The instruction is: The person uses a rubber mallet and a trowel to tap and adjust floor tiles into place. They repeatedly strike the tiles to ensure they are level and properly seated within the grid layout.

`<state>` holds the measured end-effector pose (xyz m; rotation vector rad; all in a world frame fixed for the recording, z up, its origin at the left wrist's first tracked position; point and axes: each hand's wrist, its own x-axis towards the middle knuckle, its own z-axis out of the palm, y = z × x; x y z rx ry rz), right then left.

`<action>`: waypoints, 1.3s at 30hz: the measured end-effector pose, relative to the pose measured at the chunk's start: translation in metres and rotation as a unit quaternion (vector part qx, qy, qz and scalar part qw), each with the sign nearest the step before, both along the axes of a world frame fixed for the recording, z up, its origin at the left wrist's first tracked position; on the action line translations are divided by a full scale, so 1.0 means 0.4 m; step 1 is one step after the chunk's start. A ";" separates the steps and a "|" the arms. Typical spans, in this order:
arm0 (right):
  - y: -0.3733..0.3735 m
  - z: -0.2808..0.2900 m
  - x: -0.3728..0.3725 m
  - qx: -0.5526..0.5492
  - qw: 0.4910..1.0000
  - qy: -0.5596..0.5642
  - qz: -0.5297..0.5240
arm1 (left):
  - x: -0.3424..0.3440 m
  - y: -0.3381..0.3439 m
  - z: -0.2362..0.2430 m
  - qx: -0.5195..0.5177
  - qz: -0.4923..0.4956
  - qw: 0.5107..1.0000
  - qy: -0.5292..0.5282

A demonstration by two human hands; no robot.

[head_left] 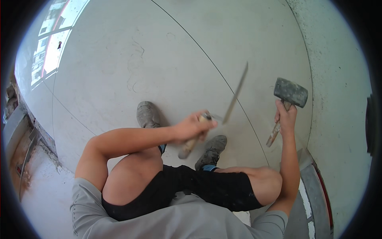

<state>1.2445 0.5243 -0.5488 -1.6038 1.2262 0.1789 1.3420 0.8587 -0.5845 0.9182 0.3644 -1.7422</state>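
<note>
My left hand, slightly blurred, is closed on the wooden handle of a trowel, whose thin blade points forward and right over the pale floor tiles. My right hand grips a rubber mallet by its worn wooden handle, with the dark, dusty head just above my fingers, near the right edge of the tiles.
My dusty shoes are on the tiles below my bent knees. A pale wall runs along the right side. Grey pieces and rough debris lie along the left edge of the tiles. A window's reflection shows on the glossy surface at upper left.
</note>
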 end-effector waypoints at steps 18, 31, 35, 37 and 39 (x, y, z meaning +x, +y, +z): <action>0.071 -0.038 -0.056 0.025 0.998 -0.031 -0.043 | -0.077 -0.106 0.003 -0.144 -0.177 0.963 -0.145; 0.076 -0.037 -0.084 0.016 0.999 -0.025 0.026 | -0.130 -0.191 -0.021 -0.090 -0.172 0.980 -0.036; 0.063 -0.037 -0.083 -0.002 0.998 -0.024 0.051 | -0.142 -0.210 -0.035 -0.092 -0.136 0.986 -0.026; 0.064 -0.037 -0.085 0.003 0.999 -0.028 0.045 | -0.137 -0.214 -0.033 -0.083 -0.129 0.988 -0.018; 0.063 -0.036 -0.084 0.005 0.999 -0.028 0.041 | -0.135 -0.222 -0.035 -0.086 -0.121 0.989 -0.019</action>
